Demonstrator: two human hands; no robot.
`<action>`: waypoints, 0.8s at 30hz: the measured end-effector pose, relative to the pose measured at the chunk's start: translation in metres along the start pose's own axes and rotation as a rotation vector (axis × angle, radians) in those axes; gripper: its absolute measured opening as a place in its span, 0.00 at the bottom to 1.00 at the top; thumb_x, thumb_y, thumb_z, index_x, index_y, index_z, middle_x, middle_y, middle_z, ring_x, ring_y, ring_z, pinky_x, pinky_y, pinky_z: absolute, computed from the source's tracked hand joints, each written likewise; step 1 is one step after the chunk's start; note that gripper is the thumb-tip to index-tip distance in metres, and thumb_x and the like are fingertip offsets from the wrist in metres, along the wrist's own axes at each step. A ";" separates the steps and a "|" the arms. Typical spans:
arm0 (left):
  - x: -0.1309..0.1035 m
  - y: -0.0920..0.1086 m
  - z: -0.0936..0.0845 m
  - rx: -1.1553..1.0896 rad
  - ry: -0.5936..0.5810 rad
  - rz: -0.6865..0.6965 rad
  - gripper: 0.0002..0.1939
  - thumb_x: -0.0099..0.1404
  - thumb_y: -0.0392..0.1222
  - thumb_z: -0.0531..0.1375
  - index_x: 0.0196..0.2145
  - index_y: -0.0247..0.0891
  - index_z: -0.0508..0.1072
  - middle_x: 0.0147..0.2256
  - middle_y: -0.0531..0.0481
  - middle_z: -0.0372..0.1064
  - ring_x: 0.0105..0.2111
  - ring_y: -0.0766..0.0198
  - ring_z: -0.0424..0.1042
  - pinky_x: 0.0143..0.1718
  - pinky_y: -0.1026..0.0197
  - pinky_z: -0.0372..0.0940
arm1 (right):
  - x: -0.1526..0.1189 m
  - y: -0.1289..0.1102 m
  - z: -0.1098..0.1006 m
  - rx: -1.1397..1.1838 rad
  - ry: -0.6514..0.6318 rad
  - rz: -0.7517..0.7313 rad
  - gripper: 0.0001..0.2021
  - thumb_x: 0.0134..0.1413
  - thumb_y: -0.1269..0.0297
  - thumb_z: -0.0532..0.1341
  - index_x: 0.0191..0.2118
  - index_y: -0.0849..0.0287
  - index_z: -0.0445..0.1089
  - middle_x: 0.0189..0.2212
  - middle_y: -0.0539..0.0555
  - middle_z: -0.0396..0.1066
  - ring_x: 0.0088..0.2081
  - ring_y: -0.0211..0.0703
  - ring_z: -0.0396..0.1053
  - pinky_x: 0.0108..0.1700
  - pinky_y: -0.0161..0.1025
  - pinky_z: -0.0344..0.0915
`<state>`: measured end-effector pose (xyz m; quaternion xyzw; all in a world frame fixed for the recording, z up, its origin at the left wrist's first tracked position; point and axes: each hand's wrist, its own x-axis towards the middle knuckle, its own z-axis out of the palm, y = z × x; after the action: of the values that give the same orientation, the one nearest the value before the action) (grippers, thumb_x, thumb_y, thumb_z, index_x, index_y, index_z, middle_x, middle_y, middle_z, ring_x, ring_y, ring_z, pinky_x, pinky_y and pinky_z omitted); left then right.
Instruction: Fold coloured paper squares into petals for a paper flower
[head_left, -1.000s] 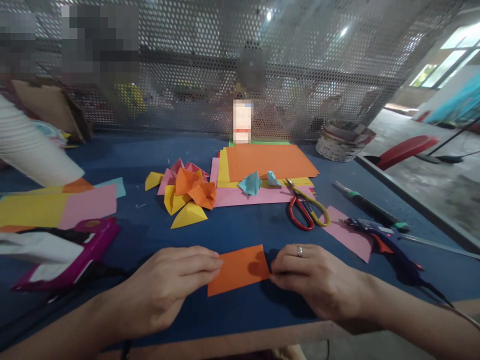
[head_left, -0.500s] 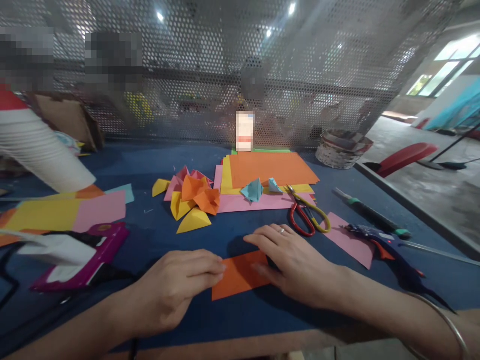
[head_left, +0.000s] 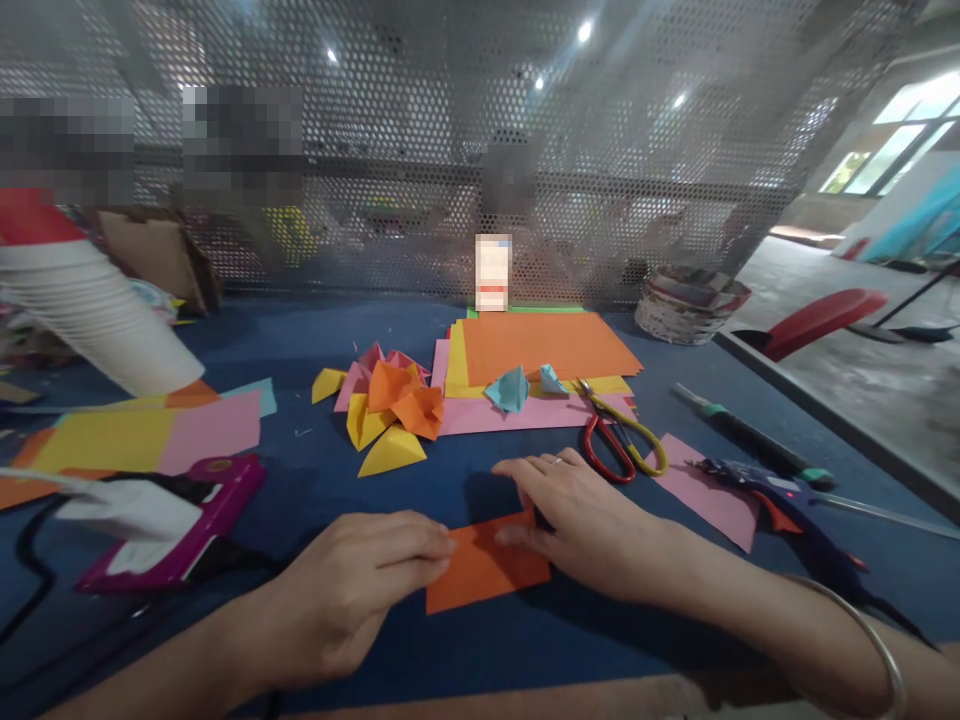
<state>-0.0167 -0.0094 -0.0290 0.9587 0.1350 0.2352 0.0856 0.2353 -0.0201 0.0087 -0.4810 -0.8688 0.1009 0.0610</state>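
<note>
An orange paper rectangle (head_left: pixel 480 572) lies on the blue table between my hands. My left hand (head_left: pixel 367 575) has its fingers pressed together on the paper's left edge. With thumb and fingers apart, my right hand (head_left: pixel 574 515) rests over the upper right part, its thumb on the paper. Beyond them are folded orange pieces (head_left: pixel 397 388), yellow pieces (head_left: pixel 392 451) and pink ones behind. Two small blue folded pieces (head_left: pixel 511 389) sit on a stack of coloured sheets (head_left: pixel 547 345). Scissors (head_left: pixel 616 440) with red and yellow handles lie beside the stack.
At right lie a pink sheet (head_left: pixel 716 495), a glue gun (head_left: pixel 780 490) and a green-and-black tool (head_left: pixel 765 445). A woven basket (head_left: pixel 686 305) stands behind. To the left are a purple power strip (head_left: pixel 225 510), stacked white cups (head_left: pixel 112 310) and coloured papers (head_left: pixel 120 440).
The whole view has shifted slightly, so things sit a little lower. My right thumb has slid slightly left over the orange paper; my left hand stays at its edge.
</note>
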 end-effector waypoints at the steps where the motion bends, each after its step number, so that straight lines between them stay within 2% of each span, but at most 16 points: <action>1: 0.000 0.000 0.000 -0.003 -0.001 0.001 0.23 0.57 0.22 0.47 0.46 0.33 0.71 0.44 0.41 0.74 0.45 0.58 0.73 0.45 0.60 0.70 | -0.001 0.000 0.000 0.026 -0.011 0.003 0.21 0.56 0.60 0.64 0.53 0.61 0.65 0.39 0.57 0.73 0.42 0.52 0.69 0.43 0.45 0.59; 5: -0.003 0.001 0.003 -0.017 0.005 0.005 0.22 0.58 0.23 0.46 0.46 0.34 0.70 0.44 0.41 0.74 0.45 0.58 0.73 0.44 0.60 0.70 | -0.001 0.000 0.001 0.146 0.000 0.001 0.17 0.54 0.69 0.65 0.50 0.58 0.67 0.30 0.50 0.72 0.34 0.43 0.69 0.35 0.37 0.58; 8: -0.006 0.003 0.004 -0.030 0.051 -0.032 0.22 0.60 0.22 0.46 0.48 0.36 0.68 0.45 0.42 0.73 0.46 0.60 0.72 0.44 0.62 0.69 | 0.000 0.003 0.005 0.187 0.072 -0.066 0.14 0.55 0.73 0.64 0.48 0.58 0.69 0.32 0.50 0.73 0.35 0.41 0.69 0.37 0.37 0.58; 11: -0.001 0.006 -0.002 -0.114 0.158 -0.265 0.21 0.64 0.24 0.47 0.48 0.42 0.68 0.48 0.47 0.70 0.49 0.62 0.69 0.49 0.62 0.65 | 0.002 0.007 0.011 0.154 0.180 -0.164 0.10 0.59 0.76 0.58 0.45 0.60 0.71 0.35 0.54 0.73 0.37 0.41 0.69 0.39 0.38 0.57; 13: 0.010 0.007 -0.009 -0.230 0.204 -0.490 0.15 0.68 0.30 0.49 0.45 0.44 0.69 0.48 0.49 0.69 0.50 0.61 0.68 0.51 0.59 0.64 | 0.002 0.009 0.012 0.120 0.264 -0.238 0.11 0.60 0.77 0.53 0.42 0.61 0.70 0.35 0.55 0.73 0.38 0.42 0.68 0.38 0.39 0.56; 14: 0.017 0.008 -0.013 -0.303 0.208 -0.585 0.12 0.69 0.34 0.51 0.46 0.44 0.69 0.49 0.48 0.67 0.50 0.60 0.68 0.49 0.59 0.65 | 0.002 0.010 0.012 0.108 0.304 -0.276 0.12 0.60 0.78 0.51 0.40 0.61 0.70 0.34 0.55 0.72 0.37 0.42 0.67 0.39 0.39 0.56; 16: 0.032 0.006 -0.018 -0.479 0.160 -0.753 0.11 0.68 0.41 0.53 0.48 0.44 0.67 0.50 0.48 0.66 0.48 0.59 0.69 0.45 0.59 0.67 | 0.002 0.010 0.012 0.095 0.383 -0.351 0.13 0.59 0.80 0.48 0.38 0.61 0.68 0.34 0.55 0.72 0.37 0.41 0.66 0.40 0.40 0.56; 18: 0.045 0.004 -0.019 -0.640 0.098 -0.832 0.14 0.67 0.46 0.55 0.50 0.43 0.66 0.48 0.48 0.67 0.48 0.58 0.69 0.45 0.58 0.67 | 0.001 0.010 0.012 0.070 0.420 -0.410 0.14 0.57 0.82 0.48 0.38 0.61 0.66 0.36 0.54 0.72 0.37 0.40 0.65 0.41 0.40 0.56; 21: 0.055 0.003 -0.010 -0.864 0.037 -0.848 0.19 0.64 0.48 0.59 0.51 0.44 0.64 0.50 0.49 0.65 0.46 0.59 0.68 0.45 0.58 0.66 | -0.001 0.010 0.013 0.019 0.404 -0.468 0.14 0.56 0.82 0.47 0.38 0.61 0.65 0.37 0.55 0.72 0.38 0.41 0.65 0.43 0.41 0.57; 24: 0.054 0.006 0.001 -1.133 -0.036 -0.802 0.20 0.63 0.44 0.61 0.51 0.44 0.63 0.49 0.49 0.65 0.47 0.60 0.68 0.49 0.56 0.64 | -0.002 0.010 0.015 0.049 0.414 -0.523 0.13 0.58 0.81 0.46 0.39 0.61 0.64 0.36 0.54 0.72 0.38 0.40 0.65 0.45 0.42 0.58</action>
<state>0.0307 0.0013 -0.0052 0.6461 0.3336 0.2035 0.6556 0.2417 -0.0186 -0.0079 -0.2506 -0.9292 0.0027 0.2716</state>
